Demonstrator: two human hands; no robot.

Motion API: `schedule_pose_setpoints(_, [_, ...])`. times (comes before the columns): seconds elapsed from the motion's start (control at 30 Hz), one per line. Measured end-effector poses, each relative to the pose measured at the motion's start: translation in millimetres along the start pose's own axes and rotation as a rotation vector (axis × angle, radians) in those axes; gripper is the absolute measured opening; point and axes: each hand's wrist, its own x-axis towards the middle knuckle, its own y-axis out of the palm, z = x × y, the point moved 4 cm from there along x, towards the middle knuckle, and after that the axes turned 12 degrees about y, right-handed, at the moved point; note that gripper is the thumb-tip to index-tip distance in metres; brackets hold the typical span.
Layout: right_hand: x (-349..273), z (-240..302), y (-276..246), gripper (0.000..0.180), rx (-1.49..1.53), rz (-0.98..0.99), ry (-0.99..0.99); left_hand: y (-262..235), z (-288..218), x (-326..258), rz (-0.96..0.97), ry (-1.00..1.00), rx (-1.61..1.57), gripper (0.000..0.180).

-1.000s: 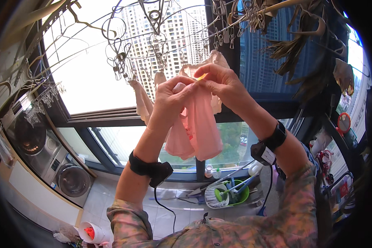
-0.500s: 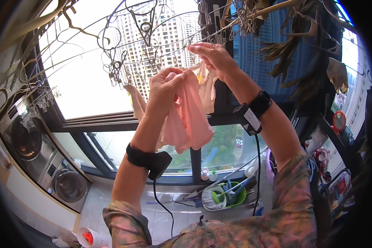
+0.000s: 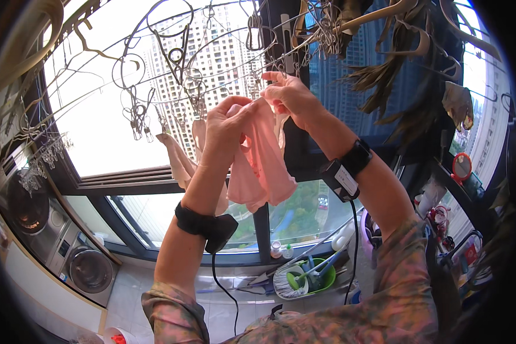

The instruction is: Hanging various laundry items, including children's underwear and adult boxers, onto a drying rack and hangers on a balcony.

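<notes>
My left hand (image 3: 228, 121) is closed in a pinch on the gathered top of a pink garment (image 3: 260, 166), which hangs below it in loose folds. Its exact kind is hard to tell. Close by, at the garment's upper corner, my right hand (image 3: 289, 98) has its fingers bent inward; whatever lies between them is too small to make out. Just above both hands spreads a round wire drying rack (image 3: 180, 54) with many small metal clips (image 3: 136, 114). Pale beige clothes (image 3: 178, 160) hang from it behind my left forearm, and another pale piece is partly hidden behind the pink garment.
Wooden hangers (image 3: 378, 16) and dark clothing (image 3: 404, 86) hang at the upper right. Behind the rack are a window frame (image 3: 126, 179) and tall buildings. A washing machine (image 3: 90, 269) stands at lower left. Below lie a mop head (image 3: 290, 282) and a green basin (image 3: 329, 275).
My right hand has come down and slightly left toward the garment's top corner. My left hand still holds the pink garment. The rack and background have shifted left in view.
</notes>
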Motion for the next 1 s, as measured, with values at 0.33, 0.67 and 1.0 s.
schedule_pose_setpoints(0.33, [5.1,19.6,-12.3,0.041,-0.089,0.071,-0.109,10.1,8.5,13.8,0.008,0.026,0.013,0.019])
schedule_pose_setpoints(0.67, [28.1,19.0,-20.8,0.027,-0.043,0.084,0.046,0.3,18.1,17.9,-0.044,0.022,0.035,0.021])
schedule_pose_setpoints(1.0, [22.3,9.1,-8.4,0.037,0.055,0.226,-0.022,-5.1,23.2,21.4,-0.067,-0.046,0.023,0.023])
